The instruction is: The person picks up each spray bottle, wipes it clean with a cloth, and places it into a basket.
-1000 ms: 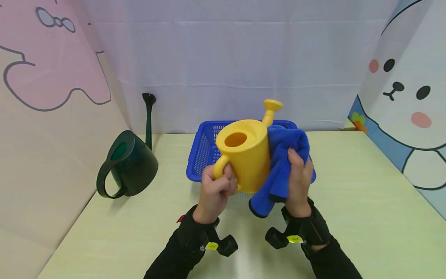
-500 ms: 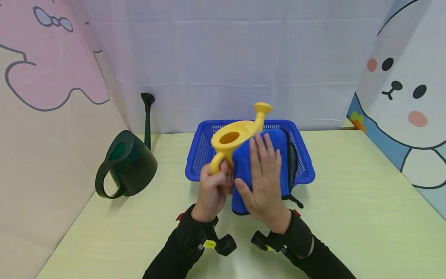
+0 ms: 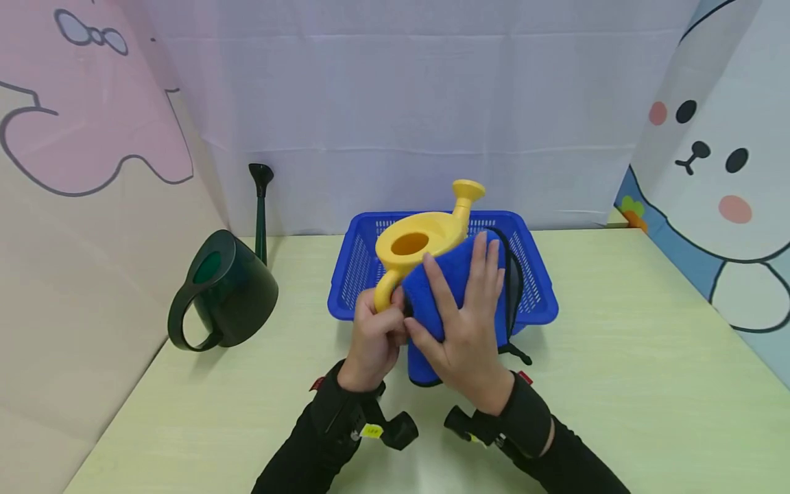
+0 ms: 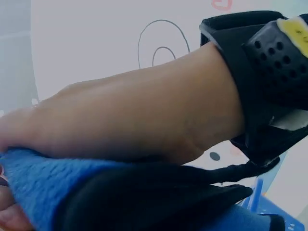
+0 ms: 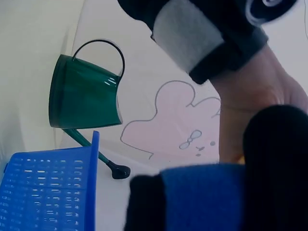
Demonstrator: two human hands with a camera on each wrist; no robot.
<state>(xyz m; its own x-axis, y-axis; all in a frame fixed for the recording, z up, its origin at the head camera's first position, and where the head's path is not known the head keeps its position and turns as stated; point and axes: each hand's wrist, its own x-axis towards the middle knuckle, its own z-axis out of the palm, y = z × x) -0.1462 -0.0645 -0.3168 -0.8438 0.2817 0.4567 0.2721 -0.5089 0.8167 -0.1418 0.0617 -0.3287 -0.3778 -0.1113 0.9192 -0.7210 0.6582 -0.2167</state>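
Left hand has its grip wrapped tight round the handle loop of the yellow watering can, holding it up off the bench, right in front of the blue basket. Spout points off to 1 o'clock, filler hole facing up. Right hand is spread flat, fingers straight, pressing the blue cloth against the can's near side, so no curl there, just a palm-and-fingers push.

How does it handle? The can looks like thin moulded plastic: light, rigid, smooth enough to slip, so that handle loop is the sound place to hold it. The cloth is soft and floppy with a dark trim; it drapes and bunches, and a flat hand keeps it where it is wanted.

Against half a second back: the right hand has swung so its fingers point nearer 12 o'clock and reach higher up the can, the cloth has gathered narrower beneath it, and the can sits a touch more upright. The left hand's hold hasn't budged.

Over at 9 o'clock the dark green watering can stands on the bench.
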